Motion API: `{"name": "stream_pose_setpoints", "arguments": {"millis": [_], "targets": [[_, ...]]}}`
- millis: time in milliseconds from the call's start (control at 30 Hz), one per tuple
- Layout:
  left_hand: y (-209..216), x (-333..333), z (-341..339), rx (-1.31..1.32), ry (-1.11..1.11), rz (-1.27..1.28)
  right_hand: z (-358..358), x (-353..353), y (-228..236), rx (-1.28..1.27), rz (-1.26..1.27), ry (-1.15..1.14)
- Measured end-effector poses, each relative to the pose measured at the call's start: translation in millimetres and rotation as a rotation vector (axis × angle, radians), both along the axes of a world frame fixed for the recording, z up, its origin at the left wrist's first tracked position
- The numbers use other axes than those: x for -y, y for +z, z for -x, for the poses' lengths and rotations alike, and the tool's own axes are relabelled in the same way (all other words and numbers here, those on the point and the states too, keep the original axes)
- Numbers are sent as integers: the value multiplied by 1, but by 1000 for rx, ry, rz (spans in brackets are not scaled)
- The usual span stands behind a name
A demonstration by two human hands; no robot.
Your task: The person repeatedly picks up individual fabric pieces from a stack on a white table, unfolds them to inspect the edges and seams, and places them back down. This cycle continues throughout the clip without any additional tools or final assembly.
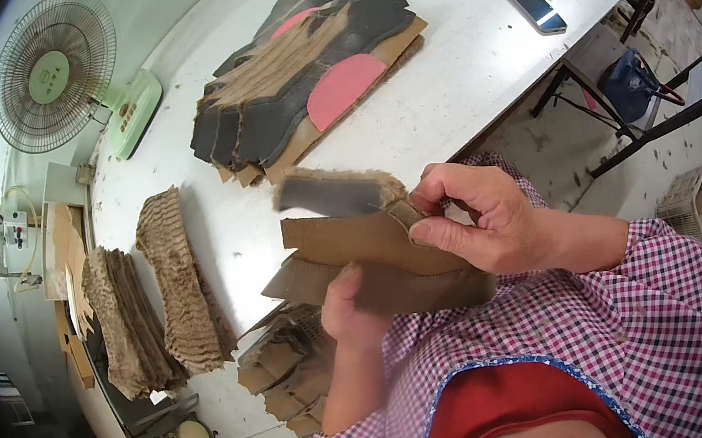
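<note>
The person holds a flat tan-brown cut panel (349, 239) above the near edge of the white surface (458, 90), in front of the checked pink-and-dark garment (551, 325). The right hand (493, 222) has its thumb and forefinger pinched together on a small tan folded edge (405, 212) at the far side of the work. The left hand (352, 307) lays its thumb over the panel's near part; its other fingers are hidden underneath, but the hold reads as clamped on the panel. A dark grey strip with a brown furry border (326, 194) runs just beyond the panel and reaches the right hand's pinch.

Good handling here seems to call for a light, steady left hold that keeps the layers from sliding, while the right fingers work close to the edge. Pulling hard could stretch or crease the soft material, so small, even pinches look safer. Keeping the fur combed clear of the fold should help the edge lie flat.

The stacked dark and tan pieces with pink half-round patches (347, 91) and the striped brown furry piece (182, 281) both sit well apart from the hands.
</note>
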State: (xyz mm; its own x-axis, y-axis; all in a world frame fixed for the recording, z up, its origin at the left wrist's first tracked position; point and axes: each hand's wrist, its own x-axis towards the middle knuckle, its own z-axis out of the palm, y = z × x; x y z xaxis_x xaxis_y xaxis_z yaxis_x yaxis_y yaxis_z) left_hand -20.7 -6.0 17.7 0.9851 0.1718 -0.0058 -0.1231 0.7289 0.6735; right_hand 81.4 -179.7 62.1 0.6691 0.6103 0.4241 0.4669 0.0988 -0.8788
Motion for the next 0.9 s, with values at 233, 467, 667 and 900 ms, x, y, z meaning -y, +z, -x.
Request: {"name": "stream_pose_setpoints", "arguments": {"millis": [233, 467, 667, 900], "targets": [[-1, 3, -1, -37, -36, -54, -3, -1, 2, 78, -35, -19], [8, -2, -8, -132, -70, -88, -17, -6, 12, 99, 47, -52], [1, -5, -18, 135, -78, 236, -46, -32, 4, -406, -353, -72], [-28, 12, -12, -141, 97, -409, -60, -47, 6, -587, -536, -63]]}}
